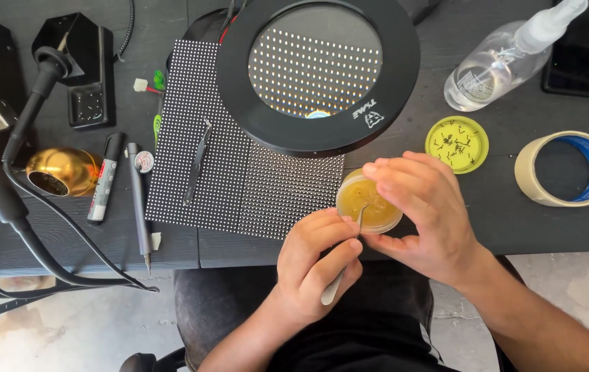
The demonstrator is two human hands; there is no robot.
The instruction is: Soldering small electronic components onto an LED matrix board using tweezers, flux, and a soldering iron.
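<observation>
My right hand (424, 213) wraps around a small round tin of yellow paste (365, 201) at the table's front edge. My left hand (318, 265) pinches silver tweezers (341, 269), and their tip dips into the paste. A black dotted LED matrix panel (239, 158) lies flat just left of the tin. A round black magnifier lamp (318, 69) hovers over the panel's upper right part. A second pair of dark tweezers (198, 162) rests on the panel.
A yellow lid with tiny dark parts (456, 143), a tape roll (564, 169) and a clear spray bottle (508, 58) sit at the right. At the left are a brass tip cleaner (62, 172), two pen-like tools (122, 189), a black stand (84, 65) and thick cables (29, 227).
</observation>
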